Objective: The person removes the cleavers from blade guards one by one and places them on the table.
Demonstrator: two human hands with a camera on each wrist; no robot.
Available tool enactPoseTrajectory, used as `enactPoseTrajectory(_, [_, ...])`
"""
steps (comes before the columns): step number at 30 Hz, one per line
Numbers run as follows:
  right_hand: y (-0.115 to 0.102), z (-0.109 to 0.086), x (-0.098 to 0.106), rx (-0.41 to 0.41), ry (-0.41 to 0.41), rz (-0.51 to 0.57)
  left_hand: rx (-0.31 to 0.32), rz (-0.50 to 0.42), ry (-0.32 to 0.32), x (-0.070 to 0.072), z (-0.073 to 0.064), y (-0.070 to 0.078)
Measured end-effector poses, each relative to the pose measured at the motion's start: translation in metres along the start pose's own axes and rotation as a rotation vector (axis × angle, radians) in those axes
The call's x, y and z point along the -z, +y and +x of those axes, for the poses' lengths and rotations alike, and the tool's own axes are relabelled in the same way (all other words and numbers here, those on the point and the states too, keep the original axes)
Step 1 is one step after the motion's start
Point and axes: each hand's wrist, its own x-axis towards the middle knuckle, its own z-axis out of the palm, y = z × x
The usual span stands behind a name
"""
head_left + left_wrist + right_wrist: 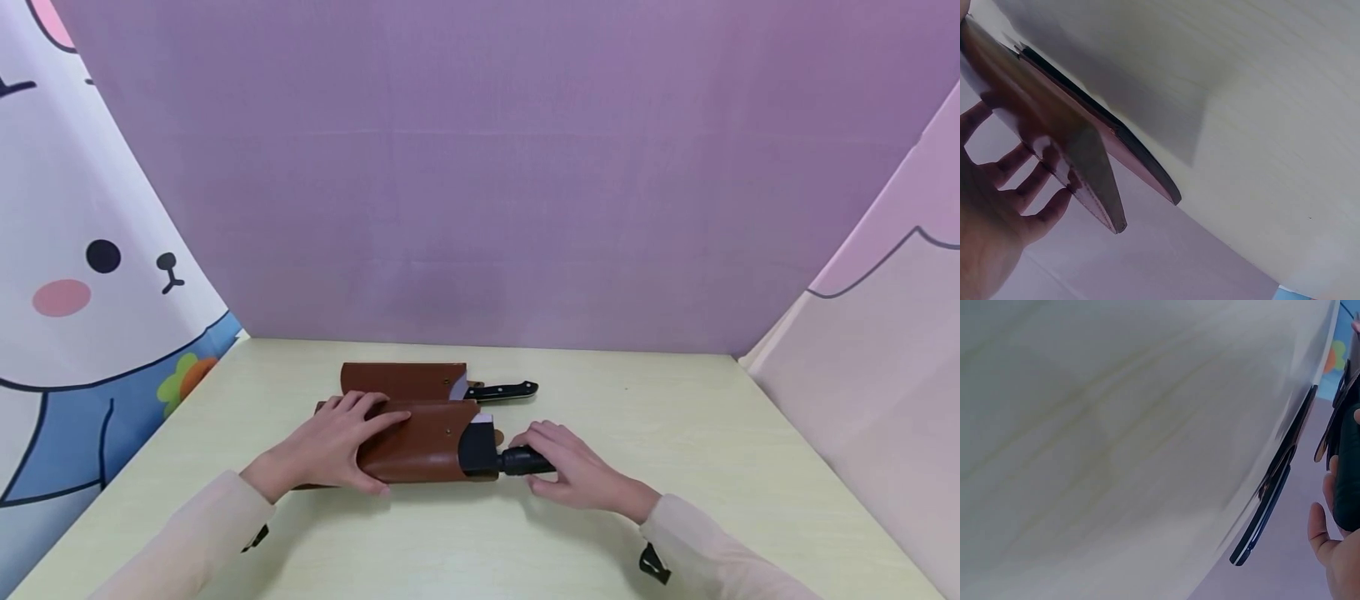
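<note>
My left hand (341,442) lies across a brown leather sheath (420,442) and grips it, fingers toward its far edge and thumb at its near edge. In the left wrist view, several fingertips press the edge of this sheath (1054,125). A broad-bladed knife (477,447) sits in the sheath, with only a dark and silvery strip of blade showing at the mouth. My right hand (573,471) holds its black handle (522,460), also visible as a ribbed grip (1349,469) in the right wrist view. Most of the blade is hidden.
Just behind lies a second brown sheath (397,379) holding a knife with a black riveted handle (506,391). Both lie over a pale wood-grain table (660,417). A purple backdrop (480,208) rises at the far edge, with printed cloth (75,350) at the left.
</note>
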Motion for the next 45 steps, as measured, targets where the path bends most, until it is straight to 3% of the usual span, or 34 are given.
enactPoseTrajectory(45, [0.008, -0.022, 0.015, -0.026, 0.006, -0.009, 0.006, -0.012, -0.01, 0.001, -0.007, -0.005])
